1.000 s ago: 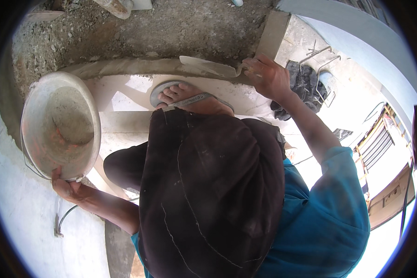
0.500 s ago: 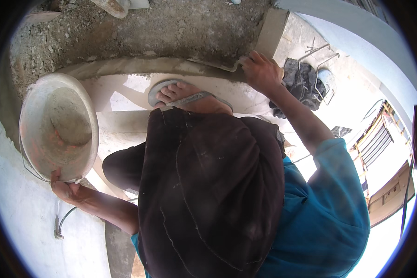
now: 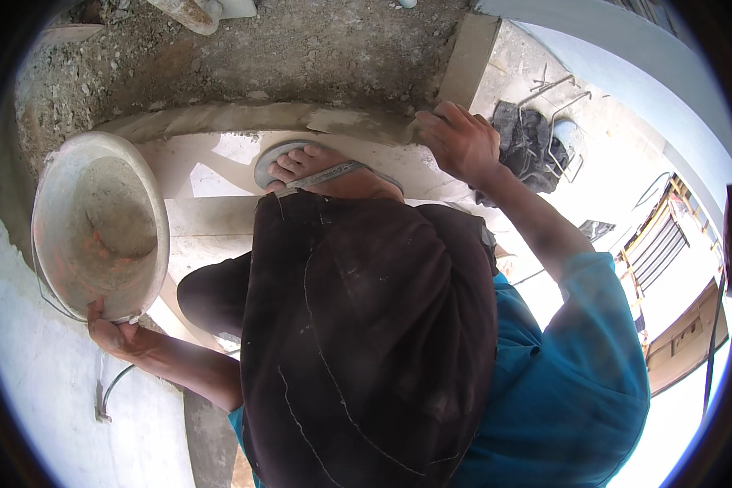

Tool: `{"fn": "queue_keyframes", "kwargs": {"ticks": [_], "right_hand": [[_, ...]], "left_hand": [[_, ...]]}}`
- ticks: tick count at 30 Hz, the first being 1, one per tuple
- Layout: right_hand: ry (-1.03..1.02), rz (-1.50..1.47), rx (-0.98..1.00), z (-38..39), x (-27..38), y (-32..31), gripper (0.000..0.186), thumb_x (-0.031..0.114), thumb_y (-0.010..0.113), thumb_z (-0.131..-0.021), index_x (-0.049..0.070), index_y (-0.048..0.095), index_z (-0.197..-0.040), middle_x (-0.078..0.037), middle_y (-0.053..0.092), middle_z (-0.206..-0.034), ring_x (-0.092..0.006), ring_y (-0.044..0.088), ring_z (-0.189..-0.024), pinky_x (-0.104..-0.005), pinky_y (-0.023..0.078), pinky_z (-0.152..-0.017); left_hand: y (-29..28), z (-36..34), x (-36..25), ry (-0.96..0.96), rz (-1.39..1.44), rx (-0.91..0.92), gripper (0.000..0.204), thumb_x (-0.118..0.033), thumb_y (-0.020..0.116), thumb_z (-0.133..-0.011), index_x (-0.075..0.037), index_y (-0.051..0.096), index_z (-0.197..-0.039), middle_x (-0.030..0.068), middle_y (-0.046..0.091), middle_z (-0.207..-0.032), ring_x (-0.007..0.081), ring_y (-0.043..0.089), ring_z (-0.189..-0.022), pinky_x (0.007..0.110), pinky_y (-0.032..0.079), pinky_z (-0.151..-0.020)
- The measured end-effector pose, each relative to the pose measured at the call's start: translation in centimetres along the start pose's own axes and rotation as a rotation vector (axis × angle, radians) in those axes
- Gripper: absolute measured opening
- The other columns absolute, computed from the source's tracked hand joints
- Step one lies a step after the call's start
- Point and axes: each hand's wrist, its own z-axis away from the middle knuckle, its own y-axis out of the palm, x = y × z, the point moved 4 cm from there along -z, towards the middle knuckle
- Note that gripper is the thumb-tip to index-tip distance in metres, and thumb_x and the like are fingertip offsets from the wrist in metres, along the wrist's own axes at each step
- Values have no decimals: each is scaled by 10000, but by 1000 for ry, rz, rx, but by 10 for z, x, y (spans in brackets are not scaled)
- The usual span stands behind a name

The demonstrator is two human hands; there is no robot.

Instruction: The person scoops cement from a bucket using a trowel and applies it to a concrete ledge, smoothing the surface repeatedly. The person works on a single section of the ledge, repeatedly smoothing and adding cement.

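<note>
My left hand [image 3: 120,335] grips the near rim of a worn, pale bucket [image 3: 63,224] on the left. The bucket tilts toward me, with grey residue inside it and a thin wire handle at its left side. My right hand [image 3: 461,142] is closed at the right end of a low, curved mortar ledge [image 3: 195,120]. A trowel [image 3: 362,128] extends left from that hand, its thin blade flat against the ledge's smoothed face. The trowel's handle is hidden inside my fingers.
My sandalled foot [image 3: 321,169] rests on a pale step just below the ledge. Rough grey rubble [image 3: 301,53] fills the area beyond. A black bag [image 3: 522,146] and bent metal rods [image 3: 557,122] lie at the right. A white wall [image 3: 49,358] rises at the left.
My right hand has shifted slightly down and turned, bringing the trowel from the ledge's top edge onto its front face. The left hand and bucket stay nearly in place.
</note>
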Motion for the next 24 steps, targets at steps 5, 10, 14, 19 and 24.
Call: {"fn": "queue_keyframes", "kwargs": {"ticks": [5, 10, 14, 19, 24], "right_hand": [[157, -49, 82, 14, -24, -5, 238, 246, 694, -879, 258, 714, -1116, 11, 608, -997, -237, 693, -798, -420, 579, -708], [210, 99, 154, 7, -21, 9, 223, 229, 664, -905, 228, 700, -1124, -10, 600, -1049, -210, 674, -980, -427, 550, -770], [196, 177, 206, 17, -13, 14, 206, 192, 616, -922, 217, 664, -1120, -4, 575, -1071, -163, 625, -1108, -421, 529, -795], [116, 147, 183, 16, -10, -3, 278, 219, 700, -895, 210, 689, -1173, -9, 618, -1093, -203, 658, -1035, -400, 543, -838], [57, 173, 131, 30, -7, -24, 238, 171, 647, -878, 214, 673, -1111, 12, 582, -1046, -162, 646, -1015, -387, 527, -747]], "left_hand": [[0, -5, 6, 7, -31, -11, 581, -30, 502, -892, 211, 358, -1400, 326, 547, -1320, 438, 646, -1125, 573, 627, -878], [1, 14, -9, 13, -31, -4, 609, -23, 498, -886, 209, 330, -1423, 327, 511, -1369, 446, 595, -1207, 603, 563, -975], [15, 7, 4, 1, -19, 22, 607, -27, 496, -890, 211, 332, -1425, 324, 510, -1370, 450, 590, -1210, 600, 557, -980], [4, 16, -9, 21, -37, -36, 561, -36, 496, -901, 222, 374, -1384, 315, 540, -1325, 436, 624, -1155, 576, 589, -934], [10, 10, 0, -5, 13, -18, 541, -38, 495, -900, 224, 390, -1362, 313, 557, -1298, 419, 652, -1107, 563, 611, -898]]}}
